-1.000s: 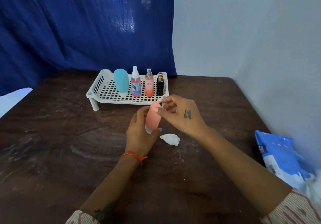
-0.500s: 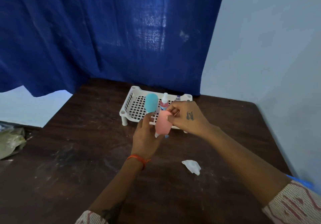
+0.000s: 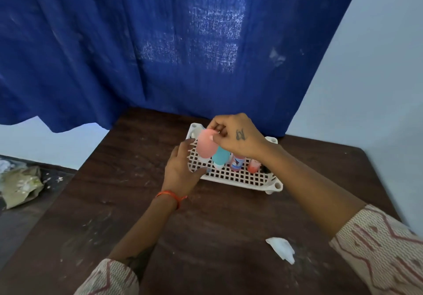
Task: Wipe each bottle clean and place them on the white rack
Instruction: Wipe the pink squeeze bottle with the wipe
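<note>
While a blue curtain [image 3: 160, 50] fills the far side of the scene and a pale wall [image 3: 377, 88] closes off the right, a dark wooden table [image 3: 206, 237] spreads across the near and middle ground. On the floor at the far left lies a crumpled greenish bag [image 3: 21, 186].

At the far side of the table sits the white rack [image 3: 240, 177], a slotted tray on short legs. The right hand [image 3: 238, 138], with a small mark on its back, reaches over the rack and pinches the rounded top of the pink bottle [image 3: 206, 143] between thumb and fingertips; the bottle is upright over the rack's far left corner, though its base is hidden by the other hand, so whether it touches the grid cannot be told. The left hand [image 3: 180, 169], with an orange thread [image 3: 170, 197] at the wrist, has straight, relaxed fingers resting against the pink bottle's left side and the rack's left edge.

Just right of the pink bottle stands a teal bottle [image 3: 220, 157], then a spray bottle with a pink and blue label [image 3: 237, 164], then a bottle with red liquid [image 3: 253, 165], and a dark bottle [image 3: 265, 169] mostly hidden behind the right forearm, making 4 bottles standing on the rack.

Near the right edge of the table, well apart from the rack, lies a small crumpled white wipe [image 3: 281, 249].
</note>
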A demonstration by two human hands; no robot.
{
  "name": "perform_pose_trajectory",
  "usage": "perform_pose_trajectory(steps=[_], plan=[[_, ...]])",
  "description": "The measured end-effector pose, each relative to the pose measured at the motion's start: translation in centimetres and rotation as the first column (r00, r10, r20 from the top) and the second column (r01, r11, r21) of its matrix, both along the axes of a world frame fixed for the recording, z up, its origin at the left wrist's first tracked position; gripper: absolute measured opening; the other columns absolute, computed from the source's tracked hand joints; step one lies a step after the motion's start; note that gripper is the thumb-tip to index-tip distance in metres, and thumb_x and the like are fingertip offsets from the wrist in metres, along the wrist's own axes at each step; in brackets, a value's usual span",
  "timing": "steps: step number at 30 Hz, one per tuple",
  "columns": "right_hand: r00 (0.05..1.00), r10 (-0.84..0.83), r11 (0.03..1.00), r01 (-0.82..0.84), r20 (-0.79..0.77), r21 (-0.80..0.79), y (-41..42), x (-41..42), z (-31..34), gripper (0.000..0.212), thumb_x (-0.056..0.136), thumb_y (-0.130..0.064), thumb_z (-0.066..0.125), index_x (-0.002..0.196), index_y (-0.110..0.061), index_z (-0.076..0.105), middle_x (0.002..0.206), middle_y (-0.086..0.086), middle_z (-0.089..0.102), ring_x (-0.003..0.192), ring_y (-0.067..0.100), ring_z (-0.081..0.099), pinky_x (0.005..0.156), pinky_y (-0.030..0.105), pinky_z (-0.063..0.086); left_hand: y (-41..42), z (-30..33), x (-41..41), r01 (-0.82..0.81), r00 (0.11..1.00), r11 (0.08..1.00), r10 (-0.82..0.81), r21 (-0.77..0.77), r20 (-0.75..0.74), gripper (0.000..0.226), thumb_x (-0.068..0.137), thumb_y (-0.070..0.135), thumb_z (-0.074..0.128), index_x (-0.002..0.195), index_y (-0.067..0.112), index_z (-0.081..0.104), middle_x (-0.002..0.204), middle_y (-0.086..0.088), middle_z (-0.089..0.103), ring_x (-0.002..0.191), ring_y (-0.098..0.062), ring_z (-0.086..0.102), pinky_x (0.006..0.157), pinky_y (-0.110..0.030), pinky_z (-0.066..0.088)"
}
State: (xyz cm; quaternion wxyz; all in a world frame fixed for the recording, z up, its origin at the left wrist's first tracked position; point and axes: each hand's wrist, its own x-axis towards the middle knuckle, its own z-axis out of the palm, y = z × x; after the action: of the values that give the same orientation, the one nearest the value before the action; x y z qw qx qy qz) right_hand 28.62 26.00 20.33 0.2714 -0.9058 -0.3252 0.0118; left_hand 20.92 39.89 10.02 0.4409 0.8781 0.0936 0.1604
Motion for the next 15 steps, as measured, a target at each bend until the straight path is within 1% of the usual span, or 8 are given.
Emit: perform_pose_trajectory(steps=[4, 8, 10, 13, 15], plan=[[0.999, 0.046, 0.998, -0.046, -0.002, -0.036, 1.7, 1.6, -0.6, 0.019, 0.08, -0.012, 0.064, 0.098, -0.015, 0.068, 0.093, -0.001, 0.07, 0.082, 0.012, 0.063, 0.078, 0.034, 0.054, 1.2, -0.4, 1.2, 0.015, 0.999, 1.0, -0.015, 0.021, -0.037, 0.082, 0.062, 0.017, 0.086, 0.132, 0.015, 0.043, 0.127, -0.008, 0.051, 0.111, -0.021, 0.053, 0.092, -0.036, 0.048], [0.998, 0.058, 0.995, -0.059, -0.019, -0.081, 2.7, 2.7, -1.9, 0.018, 0.081, -0.013, 0.064, 0.098, -0.014, 0.068, 0.092, 0.001, 0.069, 0.082, 0.014, 0.063, 0.077, 0.036, 0.054, 1.9, -1.0, 1.9, 0.03, 0.996, 0.999, -0.028, 0.032, -0.089, 0.081, 0.063, 0.016, 0.086, 0.132, 0.015, 0.044, 0.128, -0.01, 0.05, 0.112, -0.024, 0.054, 0.092, -0.043, 0.05], [0.997, 0.061, 0.994, -0.064, -0.035, -0.089, 2.9, 2.8, -2.7, 0.017, 0.081, -0.012, 0.064, 0.097, -0.013, 0.068, 0.089, 0.001, 0.069, 0.079, 0.014, 0.063, 0.076, 0.035, 0.054, 2.2, -1.3, 2.0, 0.033, 0.995, 0.999, -0.03, 0.034, -0.099, 0.08, 0.062, 0.013, 0.085, 0.132, 0.015, 0.044, 0.128, -0.01, 0.05, 0.112, -0.025, 0.054, 0.09, -0.044, 0.051], [0.995, 0.077, 0.992, -0.082, -0.056, -0.095, 3.1, 2.7, -3.6, 0.016, 0.081, -0.01, 0.062, 0.095, -0.015, 0.069, 0.089, 0.0, 0.07, 0.077, 0.01, 0.062, 0.073, 0.029, 0.053, 2.5, -1.6, 2.2, 0.04, 0.994, 0.998, -0.035, 0.047, -0.107, 0.08, 0.062, 0.013, 0.085, 0.132, 0.015, 0.045, 0.126, -0.01, 0.05, 0.11, -0.026, 0.055, 0.088, -0.043, 0.052], [0.995, 0.074, 0.991, -0.081, -0.069, -0.11, 3.1, 2.8, -4.1, 0.016, 0.082, -0.011, 0.062, 0.095, -0.016, 0.069, 0.088, 0.0, 0.07, 0.076, 0.011, 0.062, 0.072, 0.03, 0.053, 2.6, -1.7, 2.3, 0.053, 0.993, 0.997, -0.048, 0.049, -0.103, 0.081, 0.062, 0.013, 0.086, 0.132, 0.016, 0.046, 0.125, -0.009, 0.051, 0.11, -0.026, 0.054, 0.087, -0.045, 0.053]])
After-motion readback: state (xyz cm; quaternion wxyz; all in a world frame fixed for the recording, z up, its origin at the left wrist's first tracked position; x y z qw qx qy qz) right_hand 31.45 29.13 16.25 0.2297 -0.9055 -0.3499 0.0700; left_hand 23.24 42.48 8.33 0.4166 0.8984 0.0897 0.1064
